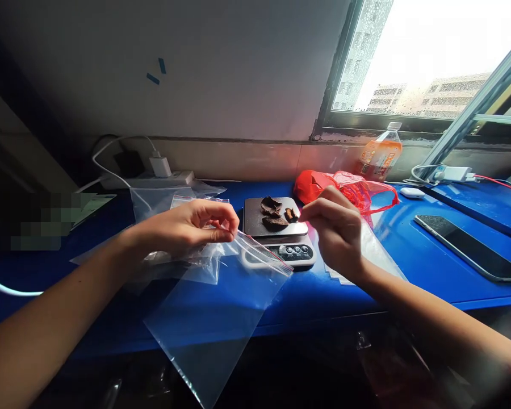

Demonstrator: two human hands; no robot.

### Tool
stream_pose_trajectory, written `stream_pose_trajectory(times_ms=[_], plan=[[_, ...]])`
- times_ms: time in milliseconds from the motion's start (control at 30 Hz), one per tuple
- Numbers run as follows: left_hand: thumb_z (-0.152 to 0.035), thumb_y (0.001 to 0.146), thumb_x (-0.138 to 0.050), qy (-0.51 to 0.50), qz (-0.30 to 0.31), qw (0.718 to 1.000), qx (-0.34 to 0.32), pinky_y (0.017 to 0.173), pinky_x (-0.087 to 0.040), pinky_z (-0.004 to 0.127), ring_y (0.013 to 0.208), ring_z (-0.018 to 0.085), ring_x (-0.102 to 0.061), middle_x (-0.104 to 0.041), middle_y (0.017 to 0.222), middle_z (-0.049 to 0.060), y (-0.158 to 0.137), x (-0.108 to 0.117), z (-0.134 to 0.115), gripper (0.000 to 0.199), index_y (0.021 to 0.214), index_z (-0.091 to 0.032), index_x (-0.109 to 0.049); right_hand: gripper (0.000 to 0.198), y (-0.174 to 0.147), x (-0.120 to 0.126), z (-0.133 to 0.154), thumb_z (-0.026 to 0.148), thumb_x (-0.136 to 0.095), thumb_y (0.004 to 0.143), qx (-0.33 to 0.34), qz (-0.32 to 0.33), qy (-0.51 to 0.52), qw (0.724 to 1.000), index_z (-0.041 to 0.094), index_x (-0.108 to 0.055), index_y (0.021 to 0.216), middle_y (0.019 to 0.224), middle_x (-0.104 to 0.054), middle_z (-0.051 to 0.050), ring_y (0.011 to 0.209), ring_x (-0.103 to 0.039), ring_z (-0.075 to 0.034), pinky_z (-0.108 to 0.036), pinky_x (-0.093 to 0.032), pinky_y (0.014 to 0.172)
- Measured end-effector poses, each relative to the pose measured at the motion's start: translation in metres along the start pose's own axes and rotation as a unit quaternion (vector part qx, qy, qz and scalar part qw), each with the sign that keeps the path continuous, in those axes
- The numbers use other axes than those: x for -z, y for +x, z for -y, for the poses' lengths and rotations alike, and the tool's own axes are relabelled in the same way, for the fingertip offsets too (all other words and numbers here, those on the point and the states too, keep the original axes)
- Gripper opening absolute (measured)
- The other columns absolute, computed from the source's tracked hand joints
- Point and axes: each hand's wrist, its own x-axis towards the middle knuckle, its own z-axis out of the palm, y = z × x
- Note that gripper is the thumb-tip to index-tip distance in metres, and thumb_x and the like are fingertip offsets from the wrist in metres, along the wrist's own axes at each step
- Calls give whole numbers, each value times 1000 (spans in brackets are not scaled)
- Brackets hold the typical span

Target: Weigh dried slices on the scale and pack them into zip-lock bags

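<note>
Well, left hand [192, 225] pinching one bag [221, 312] — right hand [337, 228], grip unclear, near at least three dark pieces [275, 222] on one scale [252, 218]

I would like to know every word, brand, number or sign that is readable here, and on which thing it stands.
No text can be quoted with certainty.
Scale: small marks on and under the round buttons, too small to read; no number can be made out on its display.
Bottle: lettering on the orange label, too blurred.
Pale sheet at left: nothing readable.
</note>
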Motion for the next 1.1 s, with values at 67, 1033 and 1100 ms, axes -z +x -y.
stream_pose_trajectory(times_ms=[67,1033,1100], plan=[[-27,86,-63,10,0,1000,-10,63,-49,23,73,13,-59,-63,81,3,1,-3,-2,12,81,-17,-63,17,0,-3,1,8,-49,80,11,99,46,994,21,-60,80,75,-55,-1,65,-49,-12,-28,-38,56],[-69,72,-66,338,-186,919,-79,107,-36,55,128,38,-47,-46,145,16,-9,-35,-7,105,152,-26,-14,28,17,0,-26,28,-60,82,-30,150,-101,983,20,-47,106,85,-60,-3,78,-58,-17,-34,-46,73],[-71,71,-64,330,-199,922,-46,106,-35,56,128,38,-47,-47,144,16,-8,-30,-4,106,153,-25,-13,29,21,4,-42,28,-60,79,-66,151,-163,973,19,-48,103,87,-62,-6,82,-58,-19,-35,-45,75]])
